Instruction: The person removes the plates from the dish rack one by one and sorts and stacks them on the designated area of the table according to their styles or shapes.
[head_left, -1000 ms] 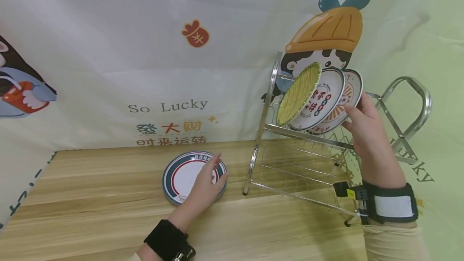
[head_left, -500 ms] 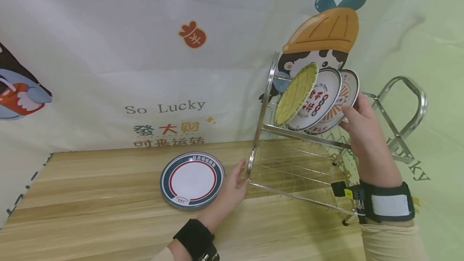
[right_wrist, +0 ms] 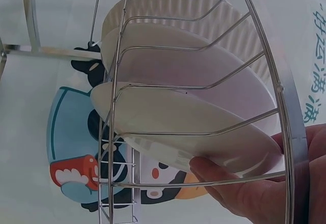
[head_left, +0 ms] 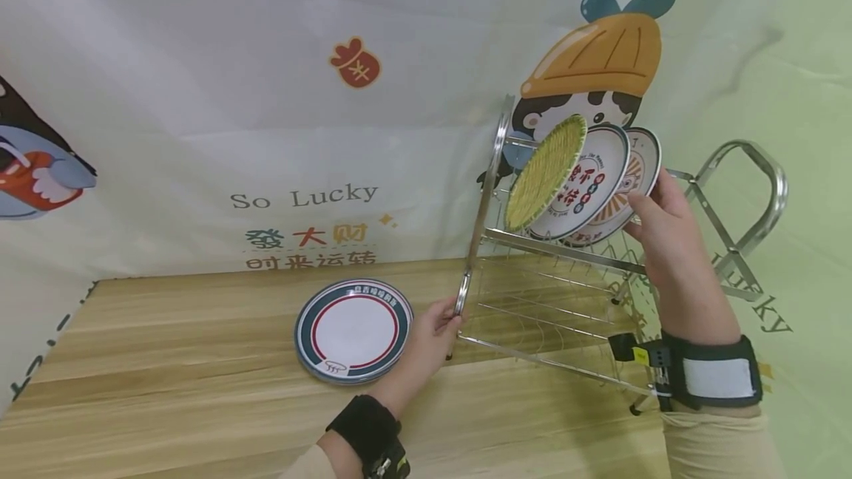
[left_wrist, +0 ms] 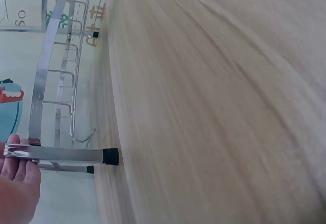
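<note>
My right hand (head_left: 672,235) pinches the right edge of a white plate (head_left: 635,176) with an orange ray pattern, on the upper tier of a metal dish rack (head_left: 566,248). Left of it lean a white plate with red and blue lettering (head_left: 589,183) and a yellow-green woven plate (head_left: 547,172). In the right wrist view, the thumb (right_wrist: 214,175) lies against the held plate (right_wrist: 188,124), seen through the wires. My left hand (head_left: 429,338) grips the rack's front left leg. The left wrist view shows fingers (left_wrist: 23,170) round that leg (left_wrist: 66,154).
On the wooden table (head_left: 200,361), a white plate with a dark green and red rim (head_left: 356,327) lies to the left of the rack, apparently atop another. A printed cloth (head_left: 200,94) hangs behind. The rack's curved handle (head_left: 775,191) rises at the right.
My left hand has moved right, from over the plate on the table to the rack's front left leg, and its fingers have closed round it. My right hand stays on its plate.
</note>
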Available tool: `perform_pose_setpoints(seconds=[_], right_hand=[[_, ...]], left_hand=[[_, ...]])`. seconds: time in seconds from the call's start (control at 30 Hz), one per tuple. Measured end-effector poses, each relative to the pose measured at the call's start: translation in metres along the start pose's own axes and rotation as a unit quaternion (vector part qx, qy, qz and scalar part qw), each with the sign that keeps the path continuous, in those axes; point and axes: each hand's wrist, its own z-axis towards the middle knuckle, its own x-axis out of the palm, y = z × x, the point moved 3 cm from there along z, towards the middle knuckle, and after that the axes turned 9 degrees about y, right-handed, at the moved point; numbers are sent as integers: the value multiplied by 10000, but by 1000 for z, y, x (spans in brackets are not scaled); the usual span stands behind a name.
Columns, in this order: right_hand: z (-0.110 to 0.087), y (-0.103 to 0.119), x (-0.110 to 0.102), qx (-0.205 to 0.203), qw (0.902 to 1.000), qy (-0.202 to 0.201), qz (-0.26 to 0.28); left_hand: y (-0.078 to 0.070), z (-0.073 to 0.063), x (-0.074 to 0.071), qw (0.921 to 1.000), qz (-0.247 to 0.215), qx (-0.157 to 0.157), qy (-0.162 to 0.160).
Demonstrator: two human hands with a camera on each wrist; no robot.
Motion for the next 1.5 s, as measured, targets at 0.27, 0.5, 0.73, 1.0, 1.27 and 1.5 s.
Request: perform_pose_setpoints(seconds=[0.27,0.5,0.73,1.0,1.27,1.5], right_hand=[[0,0,-1,156,9998,-58,127],[-1,0,-6,163,9991,-174,339],[0,-2,-12,118,9939,-118,1093],[-1,-2,-21,-35,9775,185,2102],[-5,-3,-34,172,9585,-30,2844],[-11,-5,-41,234,9335,-879,3467]], left_hand=[[3,5,-5,9994,304,7,-164],[2,8,-4,9992,386,-61,-113],[1,6,-6,9988,474,-104,-96],[-1,5,-6,9984,530,-194,27],[-2,4,-5,9985,539,-107,79],[-1,4,-4,9987,495,-64,55]])
